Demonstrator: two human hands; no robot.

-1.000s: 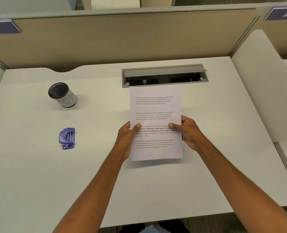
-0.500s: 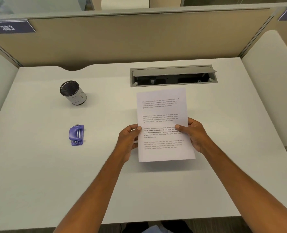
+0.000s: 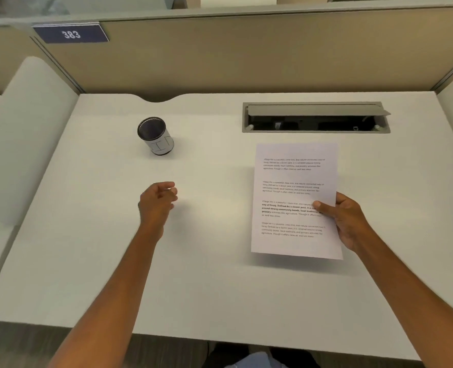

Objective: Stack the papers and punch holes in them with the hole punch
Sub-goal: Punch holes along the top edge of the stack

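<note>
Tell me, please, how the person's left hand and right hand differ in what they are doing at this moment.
The right hand pinches the papers at their right edge, thumb on the printed face; the left hand has no paper in its grip. The right hand stays near the sheets; the left hand is curled over the desk, below the pen cup. Both arms are bare.

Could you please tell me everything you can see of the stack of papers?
The stack of papers is white and portrait, its top sheet printed with four short text blocks, one partly bold. The right hand alone pinches its right edge, thumb on top. It is lifted slightly over the desk, casting a shadow beneath, below the cable tray.
</note>
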